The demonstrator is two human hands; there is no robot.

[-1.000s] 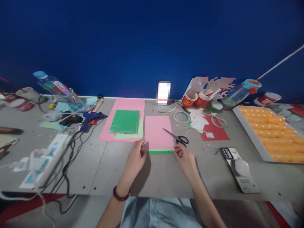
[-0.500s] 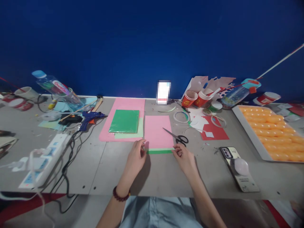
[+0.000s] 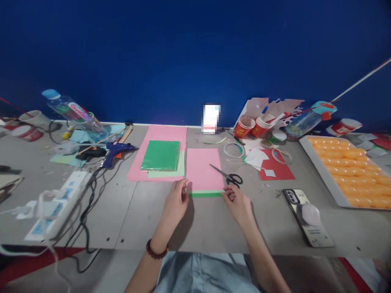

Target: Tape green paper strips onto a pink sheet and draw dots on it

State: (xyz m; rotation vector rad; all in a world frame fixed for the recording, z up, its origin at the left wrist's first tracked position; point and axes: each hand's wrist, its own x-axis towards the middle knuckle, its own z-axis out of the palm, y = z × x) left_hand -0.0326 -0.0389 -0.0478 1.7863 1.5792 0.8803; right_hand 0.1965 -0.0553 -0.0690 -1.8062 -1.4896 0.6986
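A small pink paper sheet (image 3: 202,167) lies on the grey table (image 3: 146,207) in front of me, with a green strip (image 3: 205,195) along its near edge. My left hand (image 3: 175,201) pinches the near left corner of the sheet and strip. My right hand (image 3: 237,204) pinches the near right corner. Black-handled scissors (image 3: 229,176) rest on the sheet's right side, just beyond my right hand.
A larger pink sheet (image 3: 159,136) with a green pad (image 3: 160,155) lies to the left. A power strip (image 3: 58,205), cables and a blue glue gun (image 3: 117,151) sit further left. A phone (image 3: 307,217), an orange tray (image 3: 351,169) and red cups (image 3: 252,127) are at right.
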